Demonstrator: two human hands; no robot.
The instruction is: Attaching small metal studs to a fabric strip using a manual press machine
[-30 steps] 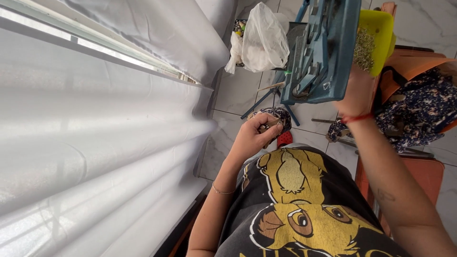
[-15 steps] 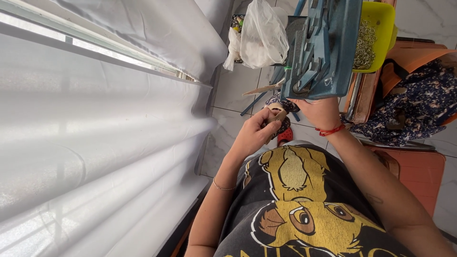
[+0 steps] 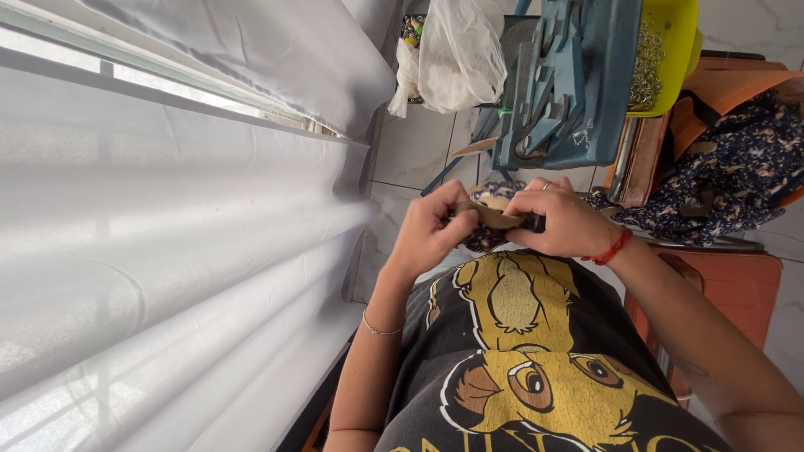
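- Both hands meet in front of the chest: left hand pinches one end of a tan leather strap, fingers curled shut on it.
- Right hand clamps the other end, closed tight.
- Looks like fitting or threading work; steady two-handed tension seems needed.
- Blue tool rack and yellow tub sit just beyond.

Hands meeting close above the lap: left hand and right hand pinching a tan strap, no gap between. Directly beyond, hemmed in by a blue metal machine and a yellow tub. Left side walled by white curtain folds. Open tiled floor only between curtain and machine, below a white plastic bag. Right side crowded by patterned dark fabric.
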